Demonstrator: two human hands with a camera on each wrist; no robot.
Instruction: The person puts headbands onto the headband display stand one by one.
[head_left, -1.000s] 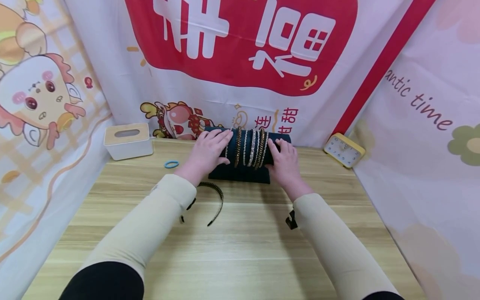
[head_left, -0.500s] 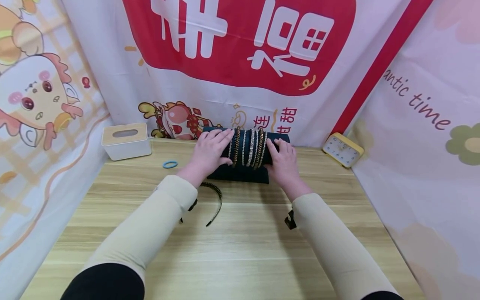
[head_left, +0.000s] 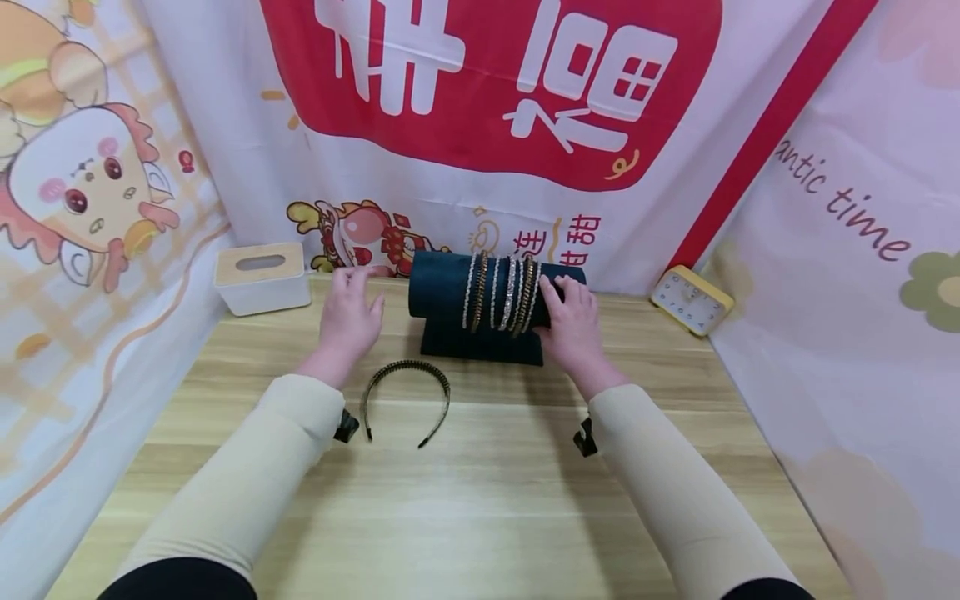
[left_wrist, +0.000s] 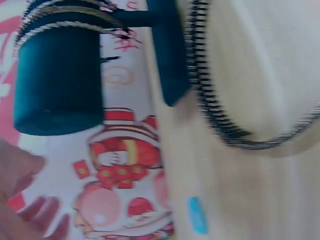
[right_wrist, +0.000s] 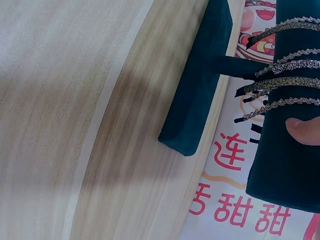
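Note:
A dark teal velvet roll stand (head_left: 433,283) stands at the back of the table, with several gold and silver headbands (head_left: 480,292) arched over its roll. Their black-tipped ends hang free under the roll in the right wrist view. My right hand (head_left: 573,325) grips the roll near its right end, thumb in front and fingers over the top, beside the outermost headband. My left hand (head_left: 347,321) is in the air left of the stand, fingers loosely bent, holding nothing. A dark coiled headband (head_left: 408,365) lies on the table in front of the stand.
A white tissue box (head_left: 262,292) with a wooden lid stands at the back left. A yellow clock (head_left: 692,300) leans at the back right. One small light blue ring (left_wrist: 197,215) lies on the table in the left wrist view. Printed cloth hangs behind and along both sides.
My left hand has let go of the roll's left end and moved left, uncovering it and the loose headband. Before that, the leftmost headband shifted slightly right. My right hand stays on the roll.

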